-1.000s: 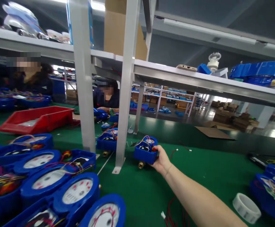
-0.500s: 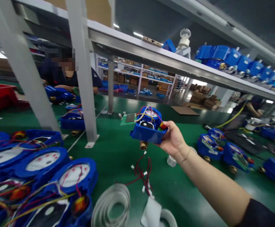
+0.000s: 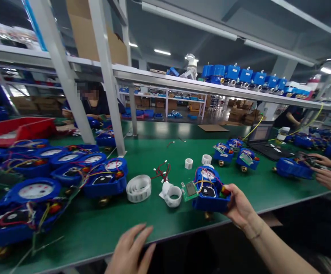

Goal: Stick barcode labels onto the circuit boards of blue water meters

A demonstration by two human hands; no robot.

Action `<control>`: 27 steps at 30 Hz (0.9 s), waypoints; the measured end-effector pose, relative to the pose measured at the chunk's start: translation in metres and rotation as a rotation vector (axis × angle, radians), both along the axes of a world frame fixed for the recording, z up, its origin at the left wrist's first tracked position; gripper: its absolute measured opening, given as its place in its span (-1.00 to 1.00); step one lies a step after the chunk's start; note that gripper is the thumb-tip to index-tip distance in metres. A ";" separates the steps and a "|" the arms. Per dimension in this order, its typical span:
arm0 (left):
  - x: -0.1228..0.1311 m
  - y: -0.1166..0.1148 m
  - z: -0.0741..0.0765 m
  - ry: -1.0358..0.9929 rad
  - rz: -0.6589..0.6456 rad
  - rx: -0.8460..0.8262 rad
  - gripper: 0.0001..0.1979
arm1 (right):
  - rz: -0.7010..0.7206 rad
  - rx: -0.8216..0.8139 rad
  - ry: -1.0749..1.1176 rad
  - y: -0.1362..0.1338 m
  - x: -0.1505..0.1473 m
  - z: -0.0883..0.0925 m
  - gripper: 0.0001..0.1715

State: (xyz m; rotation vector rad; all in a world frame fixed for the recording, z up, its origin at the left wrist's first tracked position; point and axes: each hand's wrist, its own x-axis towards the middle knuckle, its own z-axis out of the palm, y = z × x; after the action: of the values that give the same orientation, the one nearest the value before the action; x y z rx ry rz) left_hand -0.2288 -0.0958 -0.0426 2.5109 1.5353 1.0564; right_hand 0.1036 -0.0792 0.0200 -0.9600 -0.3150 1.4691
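Water meter: blue body (image 3: 211, 204), up in my right hand (image 3: 239, 205) at the bench's (image 3: 165, 224) near edge; can't tell from my feed if its underside touches the bench.
Right fingers: closed on the meter's side wall, beside the orange-yellow wrapped part (image 3: 225, 190).
Left hand (image 3: 131, 248): fingers loosely apart, nothing seen in them, low in front of the bench and well apart from the meter.
Circuit board (image 3: 190, 191): green, small screen, at the meter's left side; thin wires (image 3: 204, 183) loop over the housing.
Weight: I'd guess fairly heavy, brass fitting (image 3: 208, 215) below.
Feel: housing probably stiff, smooth, maybe a bit slippery.
Fragile: board and wires, I'd judge; a snag could pull a lead.
Best hold: outer housing walls or from underneath; I'd stay off the leads.
Nearby: label rolls (image 3: 139, 188) and red-black leads (image 3: 162, 173), left of the meter.
Co-worker's hands (image 3: 329, 176): far right, at another meter (image 3: 293, 168).
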 end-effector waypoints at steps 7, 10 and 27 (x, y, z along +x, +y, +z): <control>0.084 0.110 0.008 0.296 -0.043 -0.147 -0.73 | 0.058 -0.013 0.080 0.015 0.000 -0.024 -0.88; 0.081 0.148 0.017 0.373 -0.043 -0.207 -0.70 | 0.108 0.008 0.100 0.019 -0.003 -0.029 -0.86; 0.047 0.193 0.086 -0.172 -0.045 -0.397 -0.59 | 0.205 0.013 -0.068 0.074 -0.053 -0.036 -0.40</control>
State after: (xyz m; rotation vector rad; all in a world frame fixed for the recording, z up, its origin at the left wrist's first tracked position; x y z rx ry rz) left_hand -0.1815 0.0977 0.0432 2.1210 1.4624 0.8362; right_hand 0.0510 -0.0048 -0.0156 -0.9920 -0.4836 1.6198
